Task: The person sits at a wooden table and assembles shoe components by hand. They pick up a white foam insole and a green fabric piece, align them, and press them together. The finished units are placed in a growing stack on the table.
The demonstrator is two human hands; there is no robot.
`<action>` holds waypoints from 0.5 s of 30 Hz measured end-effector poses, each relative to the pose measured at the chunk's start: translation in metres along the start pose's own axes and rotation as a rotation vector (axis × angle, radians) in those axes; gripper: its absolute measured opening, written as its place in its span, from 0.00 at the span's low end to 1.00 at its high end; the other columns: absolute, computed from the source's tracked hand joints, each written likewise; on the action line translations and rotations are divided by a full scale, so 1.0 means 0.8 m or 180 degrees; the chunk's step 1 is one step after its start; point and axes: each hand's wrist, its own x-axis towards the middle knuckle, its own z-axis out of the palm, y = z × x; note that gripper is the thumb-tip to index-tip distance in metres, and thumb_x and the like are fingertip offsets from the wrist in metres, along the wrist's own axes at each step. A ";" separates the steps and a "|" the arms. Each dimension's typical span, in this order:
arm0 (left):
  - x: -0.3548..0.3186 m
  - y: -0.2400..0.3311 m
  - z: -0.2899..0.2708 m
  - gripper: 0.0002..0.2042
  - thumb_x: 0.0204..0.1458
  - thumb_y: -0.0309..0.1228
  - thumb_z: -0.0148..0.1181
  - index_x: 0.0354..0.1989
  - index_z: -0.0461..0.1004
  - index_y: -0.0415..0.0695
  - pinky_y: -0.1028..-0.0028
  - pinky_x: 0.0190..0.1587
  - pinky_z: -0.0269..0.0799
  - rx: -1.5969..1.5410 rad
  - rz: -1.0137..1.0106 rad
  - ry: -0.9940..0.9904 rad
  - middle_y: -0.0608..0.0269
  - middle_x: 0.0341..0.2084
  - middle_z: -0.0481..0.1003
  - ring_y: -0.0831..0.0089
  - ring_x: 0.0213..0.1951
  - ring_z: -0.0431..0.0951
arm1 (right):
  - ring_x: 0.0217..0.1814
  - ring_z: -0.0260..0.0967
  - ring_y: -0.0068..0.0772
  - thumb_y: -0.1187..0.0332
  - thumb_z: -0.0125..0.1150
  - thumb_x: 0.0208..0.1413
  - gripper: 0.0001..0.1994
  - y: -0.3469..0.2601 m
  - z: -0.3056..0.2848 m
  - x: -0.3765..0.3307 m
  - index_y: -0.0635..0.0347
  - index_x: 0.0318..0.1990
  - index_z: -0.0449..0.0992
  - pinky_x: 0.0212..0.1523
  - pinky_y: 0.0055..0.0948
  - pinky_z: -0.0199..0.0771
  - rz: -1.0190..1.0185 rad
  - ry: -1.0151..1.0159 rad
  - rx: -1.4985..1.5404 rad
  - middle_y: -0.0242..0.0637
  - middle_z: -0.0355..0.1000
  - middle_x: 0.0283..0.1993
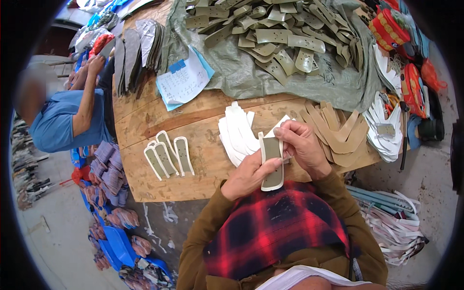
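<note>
My left hand (246,175) is closed on an olive-green curved panel (272,149), thumb across its front, just over the table's near edge. White edging runs along the panel's left side and around its lower end. At the panel's upper right, my right hand (304,145) pinches with thumb and forefinger; the white strip there is partly hidden by the fingers. Behind my hands lies a bundle of white strips (236,130). To the left, several green panels with white edging (158,158) rest on the wooden table (208,169).
A big heap of green perforated panels (295,36) covers a green sheet (232,79). Tan V-shaped pieces (340,137) lie right, beside more white strips (382,125). Written papers (186,84) and grey pieces (133,58) sit far left. Another person (72,111) works at left.
</note>
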 end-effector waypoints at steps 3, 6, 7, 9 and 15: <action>0.003 0.012 0.000 0.13 0.62 0.36 0.51 0.47 0.72 0.40 0.68 0.41 0.72 0.0761 -0.0003 0.0458 0.56 0.31 0.76 0.65 0.35 0.78 | 0.19 0.61 0.10 0.67 0.59 0.62 0.12 0.001 0.004 0.001 0.57 0.26 0.71 0.19 0.14 0.62 -0.0456 0.0134 -0.0219 0.23 0.66 0.21; 0.019 0.009 -0.004 0.12 0.64 0.37 0.50 0.39 0.75 0.40 0.70 0.34 0.68 0.0874 0.0204 0.1203 0.63 0.27 0.73 0.71 0.30 0.74 | 0.18 0.59 0.11 0.66 0.61 0.60 0.13 -0.009 0.022 -0.001 0.59 0.24 0.71 0.18 0.17 0.58 -0.0525 0.0389 -0.0369 0.23 0.65 0.19; 0.022 0.006 -0.001 0.13 0.64 0.37 0.50 0.39 0.75 0.40 0.72 0.33 0.67 0.0280 0.0240 0.1348 0.65 0.27 0.72 0.74 0.30 0.72 | 0.18 0.59 0.13 0.66 0.61 0.60 0.14 -0.007 0.029 0.000 0.60 0.24 0.71 0.18 0.19 0.58 -0.0839 0.0442 -0.0824 0.24 0.64 0.18; 0.029 0.003 0.006 0.13 0.65 0.36 0.48 0.38 0.74 0.39 0.76 0.32 0.65 -0.0908 0.0317 0.1592 0.70 0.26 0.71 0.80 0.29 0.69 | 0.18 0.58 0.16 0.66 0.61 0.60 0.14 0.002 0.041 -0.003 0.62 0.24 0.70 0.18 0.23 0.58 -0.1476 0.0565 -0.1726 0.26 0.63 0.17; 0.044 -0.005 0.001 0.13 0.66 0.37 0.48 0.41 0.73 0.39 0.83 0.37 0.61 -0.1411 0.0542 0.2031 0.73 0.32 0.69 0.86 0.34 0.64 | 0.23 0.58 0.17 0.63 0.62 0.58 0.15 0.020 0.020 -0.003 0.65 0.25 0.71 0.23 0.27 0.59 -0.1199 -0.0143 -0.2013 0.30 0.64 0.20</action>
